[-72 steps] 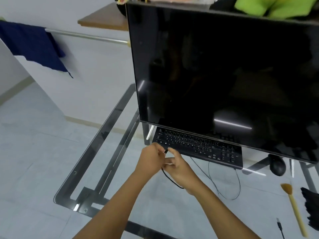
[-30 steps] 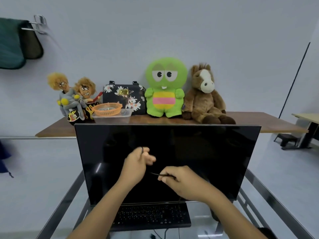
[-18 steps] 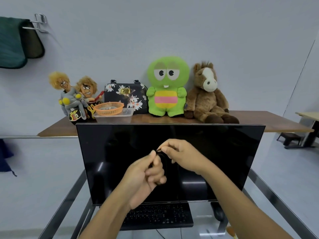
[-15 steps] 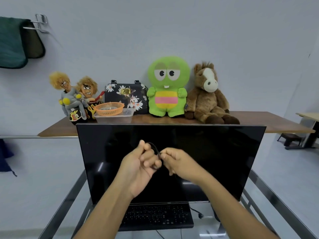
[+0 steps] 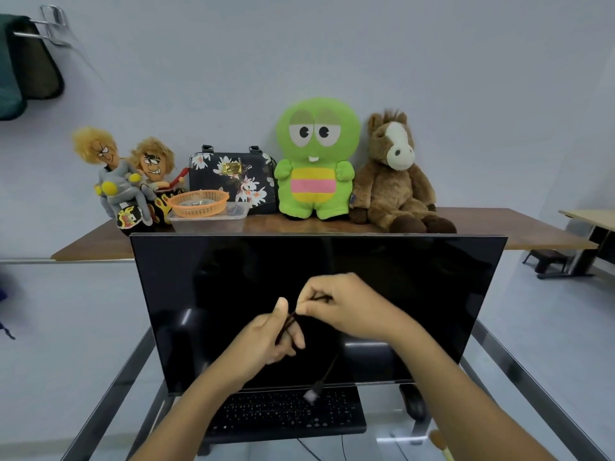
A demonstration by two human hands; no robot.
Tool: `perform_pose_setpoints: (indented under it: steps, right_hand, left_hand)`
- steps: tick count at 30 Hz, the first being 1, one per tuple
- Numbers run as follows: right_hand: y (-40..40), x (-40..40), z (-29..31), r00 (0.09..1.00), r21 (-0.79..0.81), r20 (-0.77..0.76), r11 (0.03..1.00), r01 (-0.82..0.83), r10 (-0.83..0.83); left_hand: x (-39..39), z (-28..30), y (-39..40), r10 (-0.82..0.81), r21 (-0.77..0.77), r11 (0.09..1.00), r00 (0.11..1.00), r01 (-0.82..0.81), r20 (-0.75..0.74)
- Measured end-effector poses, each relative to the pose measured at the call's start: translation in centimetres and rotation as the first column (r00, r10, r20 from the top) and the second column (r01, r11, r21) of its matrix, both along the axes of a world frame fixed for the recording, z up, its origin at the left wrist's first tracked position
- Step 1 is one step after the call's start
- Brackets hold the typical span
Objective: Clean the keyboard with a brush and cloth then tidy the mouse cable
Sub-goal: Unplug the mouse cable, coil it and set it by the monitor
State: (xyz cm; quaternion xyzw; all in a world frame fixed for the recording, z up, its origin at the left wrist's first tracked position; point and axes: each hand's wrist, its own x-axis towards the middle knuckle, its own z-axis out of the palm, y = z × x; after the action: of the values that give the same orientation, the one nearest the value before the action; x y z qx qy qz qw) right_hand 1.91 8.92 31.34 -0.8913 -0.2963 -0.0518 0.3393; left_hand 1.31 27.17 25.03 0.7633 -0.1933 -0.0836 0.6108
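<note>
Both hands are raised in front of the black monitor (image 5: 399,294). My left hand (image 5: 269,341) grips a bundle of thin black mouse cable (image 5: 287,324). My right hand (image 5: 342,306) pinches the same cable just above it. The cable's free end with its USB plug (image 5: 312,394) dangles below my hands, over the black keyboard (image 5: 286,414). The black mouse (image 5: 414,402) sits right of the keyboard, partly behind my right forearm. The bristle tip of the brush (image 5: 437,440) shows at the lower right. No cloth is in view.
The keyboard and monitor stand on a glass table with a metal frame (image 5: 109,400). Behind the monitor a wooden shelf (image 5: 532,234) carries plush toys, a floral bag (image 5: 233,178) and an orange basket (image 5: 199,202). Dark towels (image 5: 30,64) hang at the upper left.
The view rose from the table to the monitor and shelf. My hands lifted the cable off the table and coiled it; the plug end now hangs free below them.
</note>
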Motion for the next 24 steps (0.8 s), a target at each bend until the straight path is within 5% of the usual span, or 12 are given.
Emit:
perform_pose_setpoints:
  steps: [3, 6, 10, 12, 15, 18, 21, 24]
  right_hand:
    - [-0.6, 0.9, 0.0, 0.998, 0.121, -0.065, 0.992, 0.021, -0.013]
    - [-0.2, 1.7, -1.9, 0.995, 0.189, -0.053, 0.977, 0.095, -0.087]
    - [1.4, 1.6, -5.4, 0.985, 0.158, -0.143, 0.981, 0.115, -0.092]
    - [2.3, 0.9, -6.3, 0.984, 0.054, -0.168, 0.996, 0.073, -0.063]
    - [3.2, -0.1, -6.4, 0.996, -0.161, -0.087, 0.987, 0.011, -0.026]
    - [3.5, -0.8, -4.7, 0.998, -0.194, 0.057, 0.981, 0.004, 0.007]
    - [2.9, -0.5, -2.1, 0.991, -0.115, 0.131, 0.993, 0.003, 0.012]
    - [1.8, 0.5, -0.6, 0.994, -0.011, 0.109, 1.000, -0.017, 0.018]
  left_hand:
    - [-1.7, 0.6, 0.1, -0.287, -0.380, 0.903, 0.940, 0.200, -0.186]
    - [-2.0, 1.9, -0.2, -0.397, -0.705, 0.697, 0.889, 0.131, -0.227]
    - [0.1, 3.6, -0.1, -0.260, -0.902, 0.403, 0.925, -0.159, -0.279]
    - [1.9, 3.5, 0.6, -0.107, -0.882, 0.370, 0.930, -0.292, -0.353]
    - [3.7, 2.0, 0.6, 0.258, -0.667, 0.602, 0.897, -0.439, -0.358]
    - [3.7, 0.8, -0.1, 0.435, -0.290, 0.856, 0.899, -0.428, -0.041]
    - [3.1, -0.2, -0.2, 0.147, -0.050, 0.988, 0.989, -0.149, -0.031]
    - [2.1, -0.6, 0.0, -0.150, -0.143, 0.983, 0.962, 0.119, -0.227]
